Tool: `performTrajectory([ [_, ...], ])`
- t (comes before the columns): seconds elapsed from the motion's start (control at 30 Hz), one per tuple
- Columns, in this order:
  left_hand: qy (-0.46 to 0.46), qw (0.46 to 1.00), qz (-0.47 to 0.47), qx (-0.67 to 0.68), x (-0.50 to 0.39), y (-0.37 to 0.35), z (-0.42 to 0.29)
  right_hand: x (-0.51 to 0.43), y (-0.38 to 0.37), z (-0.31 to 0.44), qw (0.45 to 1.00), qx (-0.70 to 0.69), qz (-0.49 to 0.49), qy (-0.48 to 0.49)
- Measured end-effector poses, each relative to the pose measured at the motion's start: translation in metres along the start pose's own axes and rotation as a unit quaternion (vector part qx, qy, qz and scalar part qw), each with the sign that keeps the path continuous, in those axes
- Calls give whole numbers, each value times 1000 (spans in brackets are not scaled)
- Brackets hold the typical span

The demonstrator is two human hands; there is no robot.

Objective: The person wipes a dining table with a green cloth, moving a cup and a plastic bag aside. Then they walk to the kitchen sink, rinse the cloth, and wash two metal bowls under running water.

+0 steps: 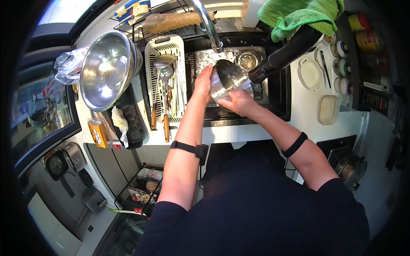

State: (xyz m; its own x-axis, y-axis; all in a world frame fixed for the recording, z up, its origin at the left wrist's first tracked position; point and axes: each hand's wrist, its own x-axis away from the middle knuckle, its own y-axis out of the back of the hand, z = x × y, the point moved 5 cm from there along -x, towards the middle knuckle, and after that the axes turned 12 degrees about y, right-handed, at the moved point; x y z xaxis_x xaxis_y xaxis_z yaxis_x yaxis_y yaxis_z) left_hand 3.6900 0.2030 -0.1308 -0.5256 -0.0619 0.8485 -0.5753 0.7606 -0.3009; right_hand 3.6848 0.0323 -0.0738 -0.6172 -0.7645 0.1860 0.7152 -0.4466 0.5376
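Note:
A metal pan [224, 84] is tilted over the black sink [278, 105], below the tip of the chrome faucet [209, 27]. Its long black handle [278, 59] slants up to the right, towards the camera. My left hand [203, 81] holds the pan's left edge with the fingers stretched along it. On the near side, my right hand [238, 101] is against the shiny metal, fingers bent; whether anything small is under them is hidden. Wet, bright patches show on the pan and on the sink floor around the drain [247, 60].
Left of the sink, a slotted white rack [150, 86] holds a ladle [166, 73] and other utensils. Stacked steel bowls [105, 70] lean beyond a black tray [134, 128]. A green towel [301, 16] hangs at upper right. Small dishes [310, 74] and jars [341, 48] line the right counter.

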Motion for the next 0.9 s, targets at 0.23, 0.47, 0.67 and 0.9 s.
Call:
performTrajectory([
  [0.23, 90, 973, 3, -215, 37, 20, 17, 18, 13, -2, 974, 124, 97, 160],
  [0.47, 35, 992, -31, -120, 47, 20, 57, 20, 37, -33, 990, -33, 123, 54],
  [0.67, 17, 1000, -26, 2, 49, 5, 89, -22, 16, -58, 990, 135, -47, -7],
  [0.9, -37, 997, 8, 68, 53, 3, 88, -17, -33, -13, 902, 340, 59, 258],
])
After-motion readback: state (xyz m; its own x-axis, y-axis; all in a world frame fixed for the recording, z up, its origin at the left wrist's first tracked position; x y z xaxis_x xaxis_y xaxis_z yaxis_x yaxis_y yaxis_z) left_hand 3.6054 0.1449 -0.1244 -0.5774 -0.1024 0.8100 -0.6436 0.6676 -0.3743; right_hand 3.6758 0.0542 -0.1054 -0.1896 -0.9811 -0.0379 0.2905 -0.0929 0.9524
